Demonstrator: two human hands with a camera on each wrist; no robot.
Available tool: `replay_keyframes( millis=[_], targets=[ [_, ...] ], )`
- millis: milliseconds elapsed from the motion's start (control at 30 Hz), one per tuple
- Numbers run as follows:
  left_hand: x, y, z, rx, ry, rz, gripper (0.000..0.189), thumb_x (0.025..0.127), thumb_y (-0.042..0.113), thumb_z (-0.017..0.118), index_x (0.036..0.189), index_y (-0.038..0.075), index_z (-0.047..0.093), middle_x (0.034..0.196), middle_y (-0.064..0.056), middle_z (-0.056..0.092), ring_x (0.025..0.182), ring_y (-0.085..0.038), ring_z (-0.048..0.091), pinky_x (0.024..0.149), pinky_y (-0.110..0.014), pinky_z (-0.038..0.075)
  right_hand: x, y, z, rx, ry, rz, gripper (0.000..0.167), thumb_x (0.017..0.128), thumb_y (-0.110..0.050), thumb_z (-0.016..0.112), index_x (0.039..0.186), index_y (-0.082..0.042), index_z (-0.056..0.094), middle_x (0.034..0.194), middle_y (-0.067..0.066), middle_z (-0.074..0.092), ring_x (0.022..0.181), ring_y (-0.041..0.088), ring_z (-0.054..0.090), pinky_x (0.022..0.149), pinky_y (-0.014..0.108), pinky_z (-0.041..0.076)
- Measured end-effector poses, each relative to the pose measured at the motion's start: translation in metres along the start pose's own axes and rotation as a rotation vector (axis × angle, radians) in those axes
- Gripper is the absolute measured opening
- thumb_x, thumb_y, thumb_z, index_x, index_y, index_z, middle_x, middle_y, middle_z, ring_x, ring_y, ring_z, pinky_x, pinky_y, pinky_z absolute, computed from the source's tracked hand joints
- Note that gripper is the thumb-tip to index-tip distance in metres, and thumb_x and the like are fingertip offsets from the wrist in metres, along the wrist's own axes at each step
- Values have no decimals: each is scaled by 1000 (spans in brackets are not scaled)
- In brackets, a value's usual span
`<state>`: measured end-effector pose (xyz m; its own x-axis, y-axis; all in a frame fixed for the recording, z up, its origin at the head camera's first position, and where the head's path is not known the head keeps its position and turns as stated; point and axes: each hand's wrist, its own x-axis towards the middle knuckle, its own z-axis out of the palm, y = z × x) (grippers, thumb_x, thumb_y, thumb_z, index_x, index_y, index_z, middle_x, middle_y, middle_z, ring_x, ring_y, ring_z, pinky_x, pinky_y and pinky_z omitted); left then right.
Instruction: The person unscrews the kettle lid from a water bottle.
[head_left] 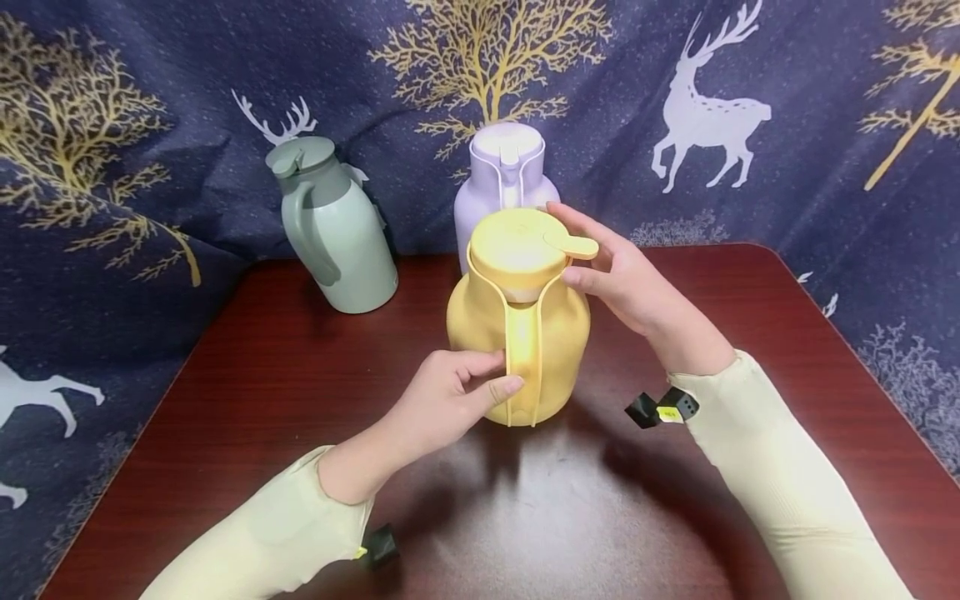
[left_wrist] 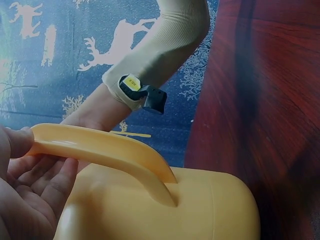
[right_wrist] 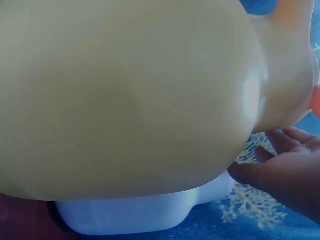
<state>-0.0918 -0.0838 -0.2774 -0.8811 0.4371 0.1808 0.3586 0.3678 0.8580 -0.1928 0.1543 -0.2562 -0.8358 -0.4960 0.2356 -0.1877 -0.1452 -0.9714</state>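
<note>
A yellow thermos jug (head_left: 566, 350) stands upright with its handle (head_left: 522, 350) facing me. My left hand (head_left: 442, 392) grips that handle, thumb on the front and fingers behind. In the left wrist view the handle (left_wrist: 100, 145) lies between thumb and fingers. At the neck, my right hand (head_left: 626, 275) holds the jug from the right, with the thumb in front and fingers round the back. The lid's lever (head_left: 577, 246) sticks out between thumb and forefinger. In the right wrist view the jug's body (right_wrist: 125, 100) fills most of the picture, and fingertips touch near the neck.
A lilac jug (head_left: 510, 158) stands right behind the yellow one, partly hidden by it. A green jug (head_left: 345, 242) sits at the back left of the dark red table (head_left: 300, 400). Behind the table hangs a blue cloth (head_left: 420, 200) with deer and trees.
</note>
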Motion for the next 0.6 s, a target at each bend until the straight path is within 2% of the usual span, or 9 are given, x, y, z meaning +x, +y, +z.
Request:
replay_keyframes(
  millis=[167,233,300,433,600],
  targets=[
    [0,1,0,0,1,-1,27,94,11,70,117,-2,75,115,-17,77,102,-17,73,88,-25,59,-1,-8,7,-153,130,55,69,93,-9,69,157,-12,41,126,-7,66,110,2,65,94,17,54],
    [0,1,-1,2,2,3,27,94,11,70,117,-2,75,115,-17,77,102,-17,73,88,-25,59,0,-11,9,-230,154,65,67,93,-2,64,156,-13,44,127,-4,66,108,1,65,93,16,55],
    [1,1,-1,-1,-2,8,26,95,11,70,117,-2,76,114,-16,78,100,-14,72,87,-24,59,1,-13,9,-281,160,65,67,92,-2,67,154,-14,46,130,2,66,108,1,65,92,16,54],
    [1,0,-1,-12,-13,30,23,97,12,68,114,-1,76,110,-15,79,96,-8,71,86,-23,59,5,-19,4,-339,114,65,65,92,0,69,152,-9,48,125,-2,68,107,0,65,92,15,54],
    [1,3,-3,-26,-21,19,21,95,9,69,112,-2,77,107,-15,79,93,-6,70,84,-23,59,18,-29,-15,-432,-36,97,64,93,-6,73,152,-7,48,117,-13,73,104,-1,67,92,16,54]
  ],
)
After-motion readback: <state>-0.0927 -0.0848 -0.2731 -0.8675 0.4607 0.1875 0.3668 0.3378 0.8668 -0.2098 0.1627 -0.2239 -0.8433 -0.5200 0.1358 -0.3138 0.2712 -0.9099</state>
